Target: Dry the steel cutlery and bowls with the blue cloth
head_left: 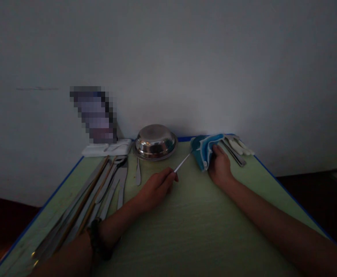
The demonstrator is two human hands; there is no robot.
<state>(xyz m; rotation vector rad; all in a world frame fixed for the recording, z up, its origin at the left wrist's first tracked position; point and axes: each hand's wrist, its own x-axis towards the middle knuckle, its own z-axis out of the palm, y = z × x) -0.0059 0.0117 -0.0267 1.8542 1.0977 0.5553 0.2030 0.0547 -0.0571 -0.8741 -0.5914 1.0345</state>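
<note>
In the head view, my left hand (159,186) is closed around the near end of a slim metal utensil (182,163). Its far end reaches a blue cloth (204,150) with pale edging, and what shape that end has is hidden there. My right hand (220,166) grips the folded cloth from its right side, thumb and fingers pressed against it. Just behind my left hand lies a small metal utensil (138,175), flat on the table. Left of my left forearm, knives, spoons and long wooden-coloured sticks (83,196) lie side by side.
An upturned shiny metal bowl (156,140) sits at the back by the wall. To its left, a pixelated upright panel (95,115) stands over a white folded item (107,147). Metal cutlery (234,153) and whitish cloth gloves (239,146) lie at back right. The green table (203,231) has blue edges.
</note>
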